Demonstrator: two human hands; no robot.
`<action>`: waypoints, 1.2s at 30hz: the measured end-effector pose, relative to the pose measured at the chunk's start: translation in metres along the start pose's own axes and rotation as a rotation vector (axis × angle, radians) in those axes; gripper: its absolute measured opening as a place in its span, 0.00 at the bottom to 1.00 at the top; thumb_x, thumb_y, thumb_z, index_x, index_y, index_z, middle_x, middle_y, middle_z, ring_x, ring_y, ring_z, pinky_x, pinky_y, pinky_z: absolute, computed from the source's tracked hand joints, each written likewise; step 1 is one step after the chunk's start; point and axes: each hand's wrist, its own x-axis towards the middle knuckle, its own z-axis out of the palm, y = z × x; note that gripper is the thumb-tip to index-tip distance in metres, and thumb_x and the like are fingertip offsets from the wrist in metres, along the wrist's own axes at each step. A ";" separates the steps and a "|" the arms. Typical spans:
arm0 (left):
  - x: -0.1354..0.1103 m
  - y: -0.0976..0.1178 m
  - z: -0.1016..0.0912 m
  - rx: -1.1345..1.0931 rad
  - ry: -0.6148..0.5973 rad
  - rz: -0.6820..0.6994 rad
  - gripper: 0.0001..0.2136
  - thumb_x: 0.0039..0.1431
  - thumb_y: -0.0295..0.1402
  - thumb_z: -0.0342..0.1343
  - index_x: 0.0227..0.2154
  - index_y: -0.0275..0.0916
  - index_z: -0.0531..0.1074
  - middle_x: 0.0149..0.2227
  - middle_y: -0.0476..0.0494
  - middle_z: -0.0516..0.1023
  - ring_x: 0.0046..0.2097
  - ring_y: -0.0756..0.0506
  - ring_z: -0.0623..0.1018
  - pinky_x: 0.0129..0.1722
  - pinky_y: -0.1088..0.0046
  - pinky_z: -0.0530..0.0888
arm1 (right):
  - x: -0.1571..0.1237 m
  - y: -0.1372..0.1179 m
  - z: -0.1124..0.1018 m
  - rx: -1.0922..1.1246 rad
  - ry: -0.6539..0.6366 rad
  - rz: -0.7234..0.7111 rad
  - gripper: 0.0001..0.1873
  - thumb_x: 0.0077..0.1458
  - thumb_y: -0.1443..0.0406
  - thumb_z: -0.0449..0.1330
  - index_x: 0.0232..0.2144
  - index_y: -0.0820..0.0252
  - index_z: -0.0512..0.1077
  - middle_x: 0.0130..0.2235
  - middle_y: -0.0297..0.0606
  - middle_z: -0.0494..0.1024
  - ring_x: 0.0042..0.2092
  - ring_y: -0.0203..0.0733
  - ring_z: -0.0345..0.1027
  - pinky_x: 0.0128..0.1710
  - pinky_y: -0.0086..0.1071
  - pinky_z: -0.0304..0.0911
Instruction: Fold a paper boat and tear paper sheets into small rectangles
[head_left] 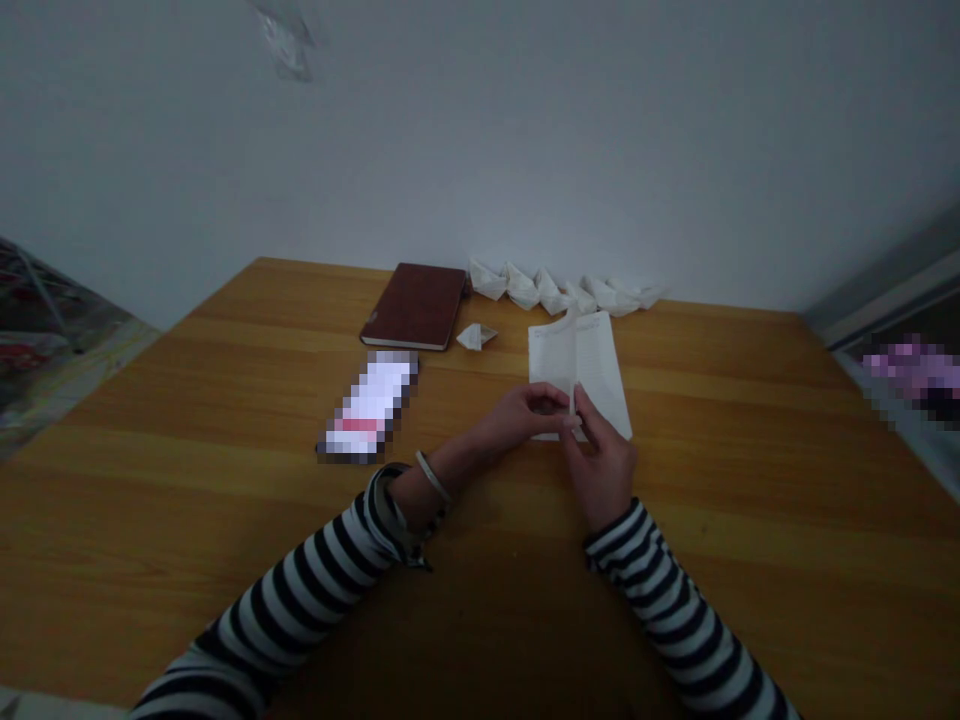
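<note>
On wooden table (217, 400), left hand (517, 418) and right hand (606, 470), nearly closed, pinch paper (602, 372); probably light, easily creased, best taken by edges.

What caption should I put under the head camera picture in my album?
Left hand and right hand pinch a white sheet near folded paper shapes on a wooden table.
</note>
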 end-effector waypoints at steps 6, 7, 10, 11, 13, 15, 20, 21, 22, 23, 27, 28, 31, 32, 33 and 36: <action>-0.001 0.003 0.002 -0.002 -0.025 0.013 0.19 0.37 0.36 0.73 0.32 0.33 0.75 0.31 0.47 0.77 0.36 0.50 0.75 0.42 0.71 0.69 | 0.000 -0.004 0.000 -0.020 0.005 -0.020 0.25 0.60 0.62 0.58 0.59 0.57 0.66 0.58 0.44 0.72 0.56 0.49 0.70 0.57 0.49 0.66; -0.001 0.003 0.001 0.001 -0.026 0.016 0.19 0.38 0.36 0.73 0.32 0.33 0.75 0.31 0.47 0.77 0.35 0.50 0.75 0.42 0.71 0.69 | 0.000 -0.003 0.000 -0.016 -0.002 -0.009 0.26 0.60 0.62 0.58 0.60 0.56 0.65 0.58 0.44 0.72 0.56 0.49 0.70 0.57 0.49 0.67; -0.001 0.003 0.001 0.007 -0.025 0.028 0.18 0.39 0.38 0.73 0.32 0.33 0.75 0.31 0.47 0.77 0.35 0.50 0.75 0.41 0.71 0.69 | -0.001 -0.002 0.000 -0.004 -0.019 0.010 0.28 0.59 0.62 0.59 0.61 0.56 0.64 0.59 0.43 0.72 0.55 0.49 0.72 0.55 0.48 0.68; 0.000 0.002 0.001 0.008 -0.027 0.031 0.19 0.39 0.38 0.72 0.32 0.33 0.75 0.31 0.48 0.77 0.35 0.51 0.74 0.41 0.71 0.69 | -0.001 -0.002 0.000 -0.005 -0.016 0.010 0.28 0.59 0.62 0.59 0.61 0.56 0.64 0.59 0.44 0.72 0.55 0.50 0.72 0.55 0.49 0.68; 0.000 0.001 0.001 0.010 -0.032 0.033 0.20 0.38 0.39 0.73 0.32 0.34 0.74 0.31 0.48 0.76 0.35 0.50 0.74 0.41 0.70 0.69 | 0.000 -0.003 0.000 -0.021 -0.011 -0.002 0.27 0.59 0.62 0.59 0.61 0.57 0.64 0.58 0.45 0.72 0.55 0.50 0.71 0.56 0.49 0.67; 0.001 0.000 0.001 0.013 -0.030 0.039 0.21 0.36 0.38 0.74 0.32 0.34 0.73 0.31 0.49 0.76 0.35 0.50 0.74 0.41 0.70 0.68 | 0.001 -0.005 0.000 -0.036 -0.007 -0.035 0.27 0.59 0.63 0.59 0.60 0.58 0.65 0.58 0.45 0.72 0.56 0.49 0.70 0.57 0.49 0.67; 0.001 -0.001 0.001 0.023 -0.023 0.075 0.20 0.39 0.36 0.73 0.32 0.34 0.72 0.33 0.49 0.74 0.37 0.50 0.74 0.43 0.70 0.67 | 0.001 -0.005 0.000 -0.033 -0.009 -0.059 0.25 0.60 0.65 0.58 0.60 0.58 0.66 0.59 0.45 0.71 0.57 0.48 0.69 0.58 0.49 0.66; 0.000 -0.001 0.001 0.024 -0.027 0.080 0.19 0.39 0.36 0.73 0.33 0.34 0.73 0.33 0.49 0.74 0.38 0.50 0.73 0.43 0.70 0.67 | 0.000 -0.004 0.000 -0.025 -0.012 -0.043 0.26 0.60 0.65 0.58 0.60 0.58 0.65 0.59 0.44 0.71 0.57 0.49 0.69 0.58 0.49 0.66; 0.000 0.000 0.000 0.025 -0.030 0.085 0.19 0.40 0.36 0.73 0.33 0.34 0.73 0.33 0.49 0.74 0.37 0.50 0.73 0.43 0.70 0.68 | -0.001 -0.004 0.001 -0.012 -0.016 -0.027 0.27 0.59 0.65 0.59 0.60 0.57 0.65 0.59 0.44 0.70 0.57 0.49 0.70 0.57 0.49 0.67; 0.000 0.000 0.000 0.025 -0.032 0.090 0.19 0.40 0.36 0.72 0.33 0.34 0.73 0.33 0.49 0.74 0.37 0.50 0.73 0.42 0.71 0.68 | -0.002 -0.003 0.001 0.003 -0.021 -0.012 0.27 0.59 0.65 0.59 0.61 0.57 0.64 0.59 0.44 0.70 0.56 0.49 0.70 0.57 0.49 0.67; 0.000 0.001 -0.002 0.025 -0.034 0.108 0.18 0.42 0.38 0.71 0.32 0.33 0.73 0.31 0.50 0.73 0.34 0.51 0.72 0.38 0.73 0.67 | -0.003 -0.003 0.002 0.038 -0.035 0.025 0.29 0.58 0.65 0.60 0.62 0.56 0.63 0.60 0.43 0.70 0.55 0.50 0.71 0.56 0.49 0.68; 0.000 0.001 -0.002 0.025 -0.036 0.110 0.18 0.42 0.39 0.71 0.32 0.33 0.73 0.31 0.49 0.73 0.34 0.51 0.72 0.37 0.73 0.67 | -0.004 -0.003 0.002 0.040 -0.038 0.033 0.29 0.58 0.64 0.60 0.62 0.56 0.63 0.60 0.44 0.70 0.55 0.50 0.71 0.56 0.49 0.68; 0.001 -0.001 -0.003 0.032 -0.031 0.114 0.20 0.41 0.41 0.72 0.32 0.34 0.73 0.31 0.50 0.73 0.33 0.51 0.72 0.37 0.73 0.67 | -0.004 -0.004 0.002 0.049 -0.045 0.043 0.30 0.58 0.64 0.60 0.62 0.55 0.62 0.60 0.43 0.70 0.56 0.51 0.70 0.56 0.50 0.68; 0.001 -0.001 -0.002 0.037 -0.026 0.117 0.20 0.40 0.41 0.72 0.32 0.34 0.73 0.31 0.50 0.73 0.34 0.51 0.72 0.38 0.73 0.67 | -0.004 -0.004 0.002 0.053 -0.046 0.043 0.30 0.58 0.64 0.60 0.62 0.54 0.62 0.60 0.42 0.70 0.56 0.51 0.70 0.56 0.50 0.68; 0.001 -0.001 -0.002 0.043 -0.021 0.119 0.20 0.39 0.40 0.72 0.32 0.34 0.73 0.31 0.50 0.73 0.35 0.51 0.72 0.39 0.73 0.67 | -0.004 -0.005 0.002 0.055 -0.049 0.039 0.30 0.58 0.64 0.60 0.62 0.54 0.61 0.60 0.42 0.69 0.56 0.51 0.70 0.57 0.50 0.67; 0.000 0.001 -0.001 0.061 -0.021 0.118 0.19 0.42 0.39 0.71 0.32 0.34 0.72 0.33 0.48 0.73 0.37 0.50 0.72 0.40 0.72 0.67 | -0.004 -0.005 0.002 0.055 -0.058 0.029 0.30 0.59 0.65 0.59 0.62 0.53 0.62 0.61 0.41 0.69 0.57 0.50 0.69 0.58 0.50 0.66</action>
